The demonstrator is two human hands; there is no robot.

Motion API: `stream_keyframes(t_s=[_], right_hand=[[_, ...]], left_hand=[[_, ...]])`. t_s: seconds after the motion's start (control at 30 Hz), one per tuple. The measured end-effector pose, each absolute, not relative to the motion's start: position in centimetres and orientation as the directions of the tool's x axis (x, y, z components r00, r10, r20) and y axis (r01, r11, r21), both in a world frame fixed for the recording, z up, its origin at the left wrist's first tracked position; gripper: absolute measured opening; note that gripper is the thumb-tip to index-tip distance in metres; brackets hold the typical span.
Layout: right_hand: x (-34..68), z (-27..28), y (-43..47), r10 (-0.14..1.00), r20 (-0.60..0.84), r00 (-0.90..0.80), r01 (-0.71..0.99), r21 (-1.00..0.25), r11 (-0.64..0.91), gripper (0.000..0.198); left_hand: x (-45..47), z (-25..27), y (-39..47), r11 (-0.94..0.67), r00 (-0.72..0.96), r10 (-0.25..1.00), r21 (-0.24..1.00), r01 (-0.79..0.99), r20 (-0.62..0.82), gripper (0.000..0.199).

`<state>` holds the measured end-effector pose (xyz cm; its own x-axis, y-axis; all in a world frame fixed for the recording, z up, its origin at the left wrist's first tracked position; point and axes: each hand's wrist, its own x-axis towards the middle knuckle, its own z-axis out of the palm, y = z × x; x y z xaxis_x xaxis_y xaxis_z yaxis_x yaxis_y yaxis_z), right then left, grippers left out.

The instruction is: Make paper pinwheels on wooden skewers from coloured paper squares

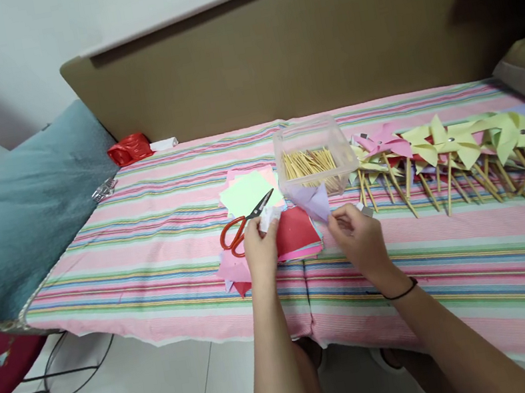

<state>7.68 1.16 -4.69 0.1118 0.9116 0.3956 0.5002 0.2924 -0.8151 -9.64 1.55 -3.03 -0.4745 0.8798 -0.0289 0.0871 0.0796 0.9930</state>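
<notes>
Striped cloth: Base layer; carries all parts and the tool.
Pinwheels: Completed stage. A crowded row lies at the right, yellow, pink and other colours, many visibly fitted to sticks. Overlap prevents an exact count.
Paper stock: Remaining stage. Loose red, pink and pale green sheets lie overlapped between and beyond the hands, not made up; judged enough for several more units.
Clear container: Plastic, open-topped, beyond the paper and left of the row. Contents: a bundle of loose sticks, not fitted to paper.
Right hand: Thumb and forefinger appear to pinch the purple sheet by its near corner.
Left hand: Fingers closed on a small white piece.
Scissors: Orange-handled, lying on the paper just beside the left hand; not gripped.
Purple sheet: Current workpiece, judged partway formed; raised before the container's near wall.
White piece: At the left fingertips; type cannot be determined.
</notes>
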Motion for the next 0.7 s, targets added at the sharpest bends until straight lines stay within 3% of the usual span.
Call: stream_keyframes(t_s=[0.07,0.13,0.27,0.37,0.5,0.7], right_hand=[[8.4,-4.2,1.2,0.883,0.415,0.219,0.460,-0.842,0.282,0.006],[9.3,-3.9,1.3,0.866,0.402,0.298,0.380,-0.882,0.279,0.007],[10.6,-3.8,1.6,0.869,0.356,0.343,0.189,-0.933,0.307,0.012],[11.2,-3.6,1.7,0.868,0.346,0.356,0.100,-0.938,0.332,0.014],[12.0,-3.3,1.7,0.860,0.324,0.395,0.054,-0.942,0.331,0.016],[12.9,-2.9,1.7,0.850,0.325,0.414,0.065,-0.942,0.328,0.018]], left_hand=[[-9.1,-3.1,1.6,0.030,-0.388,0.915,0.944,0.329,0.107,0.021],[-8.3,-3.0,1.5,0.034,-0.315,0.936,0.854,0.519,0.154,0.019],[-7.1,-2.6,1.4,0.161,-0.218,0.975,0.522,0.838,0.050,0.021],[-6.6,-2.3,1.4,0.209,-0.216,0.976,0.340,0.917,-0.016,0.026],[-6.5,-2.2,1.4,0.236,-0.239,0.971,0.272,0.933,-0.020,0.027],[-6.5,-2.8,1.7,0.105,-0.155,0.980,0.339,0.935,0.125,0.044]])
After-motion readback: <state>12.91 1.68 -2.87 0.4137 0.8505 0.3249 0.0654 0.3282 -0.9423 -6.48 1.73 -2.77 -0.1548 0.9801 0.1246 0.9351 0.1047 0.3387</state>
